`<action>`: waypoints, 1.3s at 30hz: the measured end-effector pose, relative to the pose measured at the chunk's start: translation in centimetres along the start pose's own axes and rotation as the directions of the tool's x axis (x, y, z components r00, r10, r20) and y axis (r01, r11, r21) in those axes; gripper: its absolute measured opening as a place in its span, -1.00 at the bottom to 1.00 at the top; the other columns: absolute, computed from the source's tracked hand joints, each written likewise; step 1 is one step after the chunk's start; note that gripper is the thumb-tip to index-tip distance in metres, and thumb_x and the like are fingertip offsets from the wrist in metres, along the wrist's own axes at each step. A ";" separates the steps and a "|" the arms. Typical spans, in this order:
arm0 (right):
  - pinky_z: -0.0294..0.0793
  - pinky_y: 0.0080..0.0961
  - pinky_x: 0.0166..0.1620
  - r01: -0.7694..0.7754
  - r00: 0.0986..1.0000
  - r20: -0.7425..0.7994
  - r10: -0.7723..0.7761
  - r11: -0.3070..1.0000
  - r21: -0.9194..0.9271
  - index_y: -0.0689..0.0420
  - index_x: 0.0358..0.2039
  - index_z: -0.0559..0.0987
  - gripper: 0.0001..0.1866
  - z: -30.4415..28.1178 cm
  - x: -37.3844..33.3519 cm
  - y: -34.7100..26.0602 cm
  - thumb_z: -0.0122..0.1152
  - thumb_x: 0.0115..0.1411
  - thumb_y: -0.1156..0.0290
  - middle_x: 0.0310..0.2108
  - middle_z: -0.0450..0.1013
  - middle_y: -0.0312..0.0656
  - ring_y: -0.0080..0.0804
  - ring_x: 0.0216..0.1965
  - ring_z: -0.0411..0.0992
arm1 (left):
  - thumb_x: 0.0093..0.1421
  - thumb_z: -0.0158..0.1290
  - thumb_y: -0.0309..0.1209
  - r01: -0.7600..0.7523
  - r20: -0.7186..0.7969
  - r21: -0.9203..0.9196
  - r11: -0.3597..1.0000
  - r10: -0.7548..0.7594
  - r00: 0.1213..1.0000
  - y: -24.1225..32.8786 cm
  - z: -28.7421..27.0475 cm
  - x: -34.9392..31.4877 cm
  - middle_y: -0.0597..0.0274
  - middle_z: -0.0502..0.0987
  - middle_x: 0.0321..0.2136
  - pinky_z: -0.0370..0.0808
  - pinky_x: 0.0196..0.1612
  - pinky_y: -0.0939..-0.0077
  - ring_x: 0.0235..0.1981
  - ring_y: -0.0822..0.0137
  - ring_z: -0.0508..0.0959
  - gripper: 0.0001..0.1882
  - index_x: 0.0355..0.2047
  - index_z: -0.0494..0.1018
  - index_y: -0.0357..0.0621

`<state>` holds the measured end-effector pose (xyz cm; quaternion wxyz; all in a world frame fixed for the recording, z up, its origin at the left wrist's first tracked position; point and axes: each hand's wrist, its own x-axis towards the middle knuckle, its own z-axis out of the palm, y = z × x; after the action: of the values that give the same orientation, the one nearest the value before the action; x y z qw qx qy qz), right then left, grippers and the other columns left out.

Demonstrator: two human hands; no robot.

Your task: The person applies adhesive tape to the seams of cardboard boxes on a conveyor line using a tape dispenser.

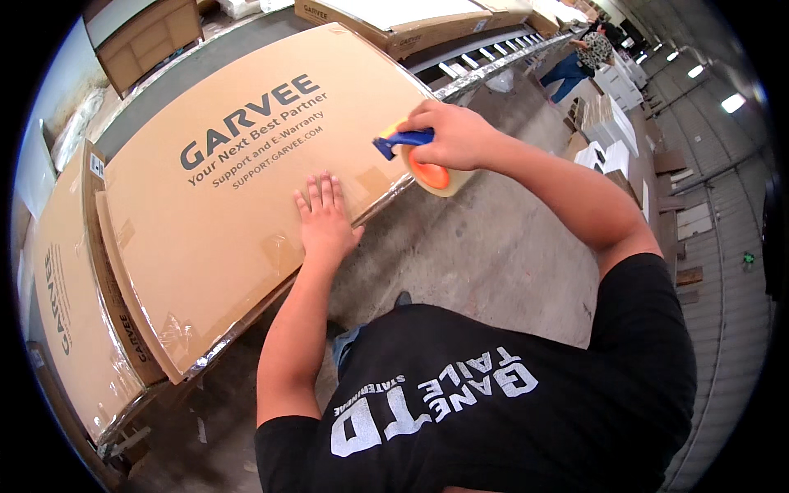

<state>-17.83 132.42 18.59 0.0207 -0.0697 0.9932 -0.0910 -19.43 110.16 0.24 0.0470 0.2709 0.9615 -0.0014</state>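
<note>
A large flat cardboard box with dark print lies in front of me, clear tape shining along its near edge and corner. My left hand rests palm down on its top near the edge, fingers stretched out. In my right hand is a tape dispenser, blue with an orange hub and a yellowish roll of tape. I hold it over the box's right end, close to the corner. Whether its blade touches the cardboard I cannot tell.
Another cardboard box lies to the left, against this one. More boxes sit at the back, beside a roller conveyor. A person stands far right, near stacked white panels. Concrete floor shows below.
</note>
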 end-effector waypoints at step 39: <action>0.58 -0.14 -0.03 -0.159 0.974 0.184 0.134 0.978 0.133 -0.07 -0.08 0.66 -0.51 13.7 -11.0 -0.8 0.28 -0.05 0.08 0.00 0.39 -0.07 -0.09 -0.09 0.56 | 0.00 0.26 0.14 0.011 -0.049 0.002 1.000 -0.011 0.999 -0.3 1.1 -0.1 0.00 -0.08 0.47 -0.16 0.46 -0.10 0.49 -0.05 -0.11 0.19 0.45 -0.08 -0.17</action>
<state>-6.11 130.72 5.60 0.1192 -0.0021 0.9806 -0.1554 -19.40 109.78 -0.84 0.0232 0.2656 0.9638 0.0037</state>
